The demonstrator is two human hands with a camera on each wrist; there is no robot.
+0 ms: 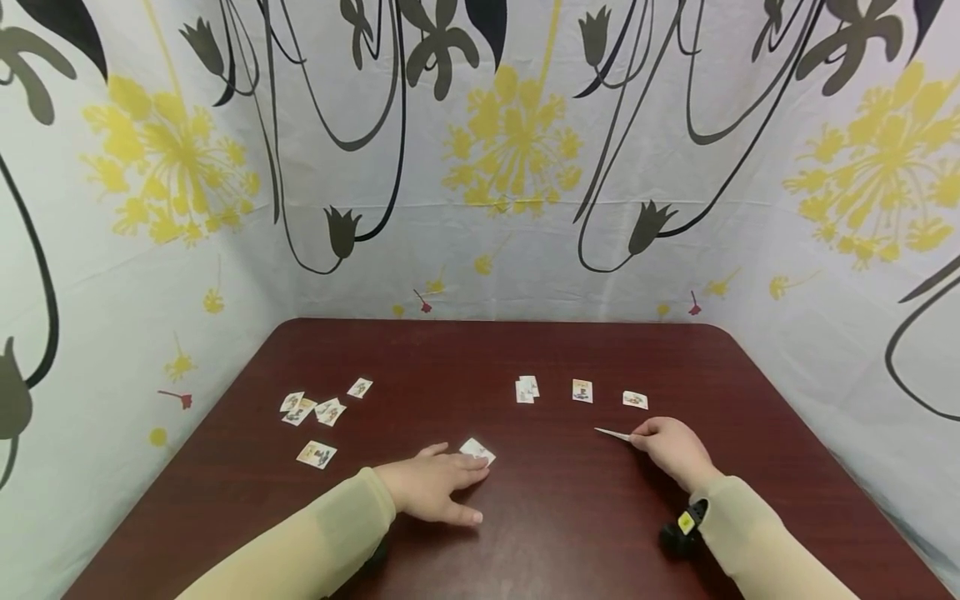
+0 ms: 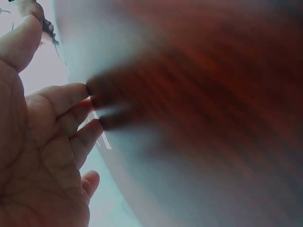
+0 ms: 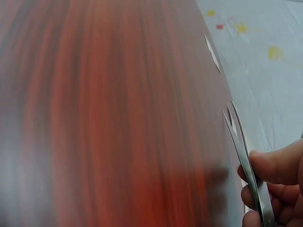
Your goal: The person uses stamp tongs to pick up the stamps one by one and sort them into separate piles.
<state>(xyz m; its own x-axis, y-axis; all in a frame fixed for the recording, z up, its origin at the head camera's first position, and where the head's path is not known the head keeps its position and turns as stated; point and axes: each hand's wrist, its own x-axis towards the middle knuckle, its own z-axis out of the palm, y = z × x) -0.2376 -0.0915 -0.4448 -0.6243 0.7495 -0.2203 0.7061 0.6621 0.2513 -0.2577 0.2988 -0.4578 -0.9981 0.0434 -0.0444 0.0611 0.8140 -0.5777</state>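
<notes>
In the head view, my left hand (image 1: 438, 485) lies palm down with fingers spread, its fingertips touching a small white card (image 1: 477, 451) near the table's middle. The left wrist view shows the fingers (image 2: 78, 101) reaching to the table surface, a thin card edge beside them. My right hand (image 1: 675, 450) pinches metal tweezers (image 1: 613, 433) between thumb and fingers, tips pointing left. From the right wrist, the tweezers (image 3: 248, 175) look slightly parted at the tips, with nothing clearly between them.
Several picture cards lie at the left, some overlapping, including one card (image 1: 317, 454) nearest me. Toward the back right are two overlapping cards (image 1: 524, 392), a single card (image 1: 582, 391) and another card (image 1: 635, 400). Patterned cloth surrounds the dark red table (image 1: 540, 542).
</notes>
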